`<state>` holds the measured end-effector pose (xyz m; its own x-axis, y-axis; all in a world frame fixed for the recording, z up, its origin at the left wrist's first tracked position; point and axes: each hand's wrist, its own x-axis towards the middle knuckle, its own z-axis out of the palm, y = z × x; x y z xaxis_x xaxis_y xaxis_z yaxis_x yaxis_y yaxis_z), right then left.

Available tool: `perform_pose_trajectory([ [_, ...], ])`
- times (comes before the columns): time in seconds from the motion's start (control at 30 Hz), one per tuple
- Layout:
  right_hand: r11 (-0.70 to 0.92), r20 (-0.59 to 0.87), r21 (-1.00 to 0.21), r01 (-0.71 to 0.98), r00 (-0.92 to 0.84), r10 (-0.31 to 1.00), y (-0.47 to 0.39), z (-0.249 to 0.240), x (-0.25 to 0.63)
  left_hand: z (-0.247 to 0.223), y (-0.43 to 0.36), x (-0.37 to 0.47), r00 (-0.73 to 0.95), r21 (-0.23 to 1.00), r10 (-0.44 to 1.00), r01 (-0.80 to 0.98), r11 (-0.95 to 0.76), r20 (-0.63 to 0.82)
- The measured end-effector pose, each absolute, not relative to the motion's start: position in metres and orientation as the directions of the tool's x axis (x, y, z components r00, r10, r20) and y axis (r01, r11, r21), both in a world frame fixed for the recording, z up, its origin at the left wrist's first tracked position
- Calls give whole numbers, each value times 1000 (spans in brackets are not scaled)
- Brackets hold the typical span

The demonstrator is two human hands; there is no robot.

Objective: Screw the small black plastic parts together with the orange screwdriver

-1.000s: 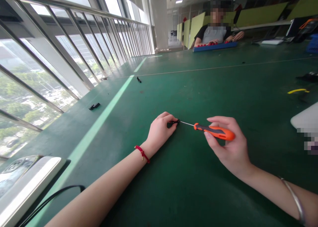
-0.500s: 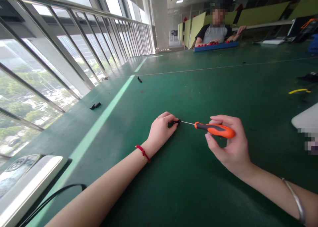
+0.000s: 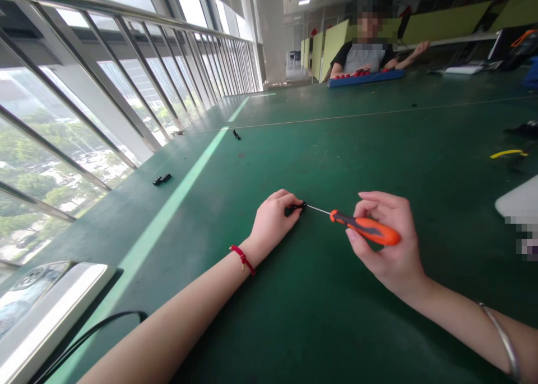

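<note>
Near the middle of the green table, my left hand (image 3: pixel 275 218) pinches a small black part (image 3: pixel 299 206) between thumb and fingers; most of the part is hidden by them. My right hand (image 3: pixel 389 244) is curled around the orange and black handle of a screwdriver (image 3: pixel 370 229). The handle's butt rests against the palm, with thumb and fingers on either side. The thin metal shaft points left, and its tip meets the end of the black part. Whether the tip sits in a screw is too small to tell.
Another small black part (image 3: pixel 162 179) lies to the left, and one more black piece (image 3: pixel 236 134) farther back. A phone (image 3: pixel 37 288) lies on a pale box at lower left beside a black cord. Across the table (image 3: pixel 273 154), a person sits behind a blue tray (image 3: pixel 365 78). A railing runs along the left.
The screwdriver's handle end has dipped lower and the fingers of my right hand have shifted on it. My left hand stays put. The seated person's raised hand has moved to the right.
</note>
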<state>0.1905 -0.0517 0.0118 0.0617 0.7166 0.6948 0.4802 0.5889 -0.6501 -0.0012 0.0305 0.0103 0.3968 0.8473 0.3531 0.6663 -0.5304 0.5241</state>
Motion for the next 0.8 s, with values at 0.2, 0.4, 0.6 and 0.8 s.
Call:
perform_pose_trajectory([
  [0.2, 536, 620, -626, 566, -57, 783, -57, 14, 189, 11, 31, -1, 397, 530, 850, 665, -527, 347],
  [0.4, 577, 692, -662, 479, 94, 716, -51, 12, 190, 11, 31, -2, 407, 522, 844, 663, -537, 351],
  [0.6, 524, 604, -670, 526, -25, 797, -55, 13, 189, 10, 31, -1, 404, 524, 846, 665, -532, 348],
  [0.8, 611, 704, -661, 437, 80, 705, -52, 13, 187, 11, 30, -1, 406, 514, 846, 672, -533, 346],
])
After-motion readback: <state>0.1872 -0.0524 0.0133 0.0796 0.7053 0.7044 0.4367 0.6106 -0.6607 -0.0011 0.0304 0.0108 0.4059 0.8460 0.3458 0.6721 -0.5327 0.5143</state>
